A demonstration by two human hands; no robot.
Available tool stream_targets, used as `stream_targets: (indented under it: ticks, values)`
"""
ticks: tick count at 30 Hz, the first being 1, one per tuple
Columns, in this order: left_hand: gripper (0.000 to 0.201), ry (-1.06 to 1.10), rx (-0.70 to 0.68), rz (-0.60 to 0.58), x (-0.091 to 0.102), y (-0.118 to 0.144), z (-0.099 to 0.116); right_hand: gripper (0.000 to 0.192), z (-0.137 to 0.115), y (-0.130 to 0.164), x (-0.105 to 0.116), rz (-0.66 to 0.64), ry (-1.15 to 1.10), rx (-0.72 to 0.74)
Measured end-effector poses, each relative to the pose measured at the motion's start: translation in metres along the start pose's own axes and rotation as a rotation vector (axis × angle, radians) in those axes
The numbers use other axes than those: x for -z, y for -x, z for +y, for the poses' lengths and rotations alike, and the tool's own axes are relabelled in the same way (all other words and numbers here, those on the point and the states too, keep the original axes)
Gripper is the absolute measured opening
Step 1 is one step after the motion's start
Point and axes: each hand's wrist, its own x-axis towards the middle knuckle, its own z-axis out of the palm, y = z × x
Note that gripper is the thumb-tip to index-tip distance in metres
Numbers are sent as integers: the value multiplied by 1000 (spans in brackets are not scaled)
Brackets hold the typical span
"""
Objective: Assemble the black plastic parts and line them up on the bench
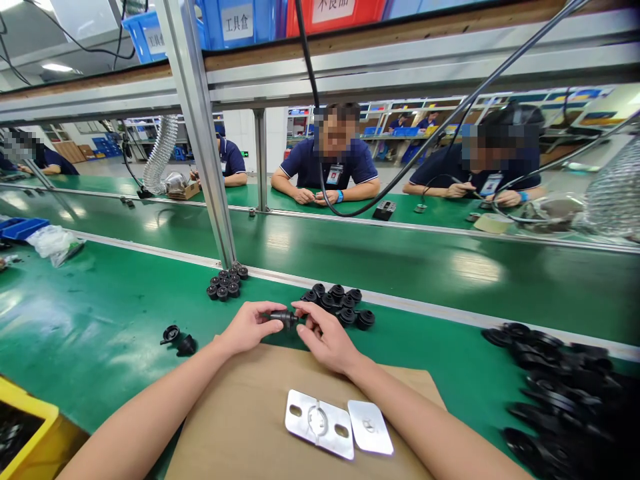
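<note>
Black cylindrical part [284, 319], one, held just beyond the far edge of a brown sheet [240, 413], near a cluster of black fittings [328, 302]. Left hand [250, 325]: thumb and fingers closed around its body. Right hand [326, 335]: half-curled, thumb and fingers about its narrower end; whether gripping, cannot tell. Two silvery plates [330, 430]: on the sheet.

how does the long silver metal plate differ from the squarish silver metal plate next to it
The long silver metal plate has two oval slots; the squarish silver metal plate shows none. The long plate is larger than the squarish one. Both have rounded corners and lie on the flat brown sheet.
</note>
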Motion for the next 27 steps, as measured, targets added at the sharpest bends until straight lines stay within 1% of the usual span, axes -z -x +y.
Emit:
stream_targets:
  ticks: [1, 3, 5, 8, 12, 14, 17, 20, 23, 25, 27]
  values:
    - [44, 2, -3, 2, 0, 0, 0, 37, 1, 1, -1, -10, -1, 29]
    - [41, -3, -10, 13, 0, 1, 0, 35, 3, 2, -5, -19, 17, 49]
    - [41, -23, -20, 34, -2, 1, 0, 29, 5, 2, -8, 11, 25, 11]
    - [50, -32, -29, 57, -2, 1, 0, 28, 7, 1, -10, 72, 7, -52]
    - [54, 29, 7, 18, 1, -1, -3, 28, 6, 0, -9, 90, -10, -32]
    - [53, 15, -28, 17, 2, -2, -4, 28, 5, 0, -8, 94, -7, -24]
    - [59, -63, -101, 43, 4, -2, -2, 29, 5, 0, -8, 99, -3, -23]
    - [53, -112, -79, 35, 5, -1, 3, 30, 5, 1, -8, 96, -8, -20]
    - [47, -222, -97, 74, 4, 2, 8, 30, 4, 0, -8, 88, -18, -18]
    - [49, -322, -145, 96, 1, 5, 10, 27, 2, -1, -8, 94, -23, -15]
    - [54, -386, -160, 85, -3, 7, 8, 23, 2, -2, -8, 88, -14, -15]
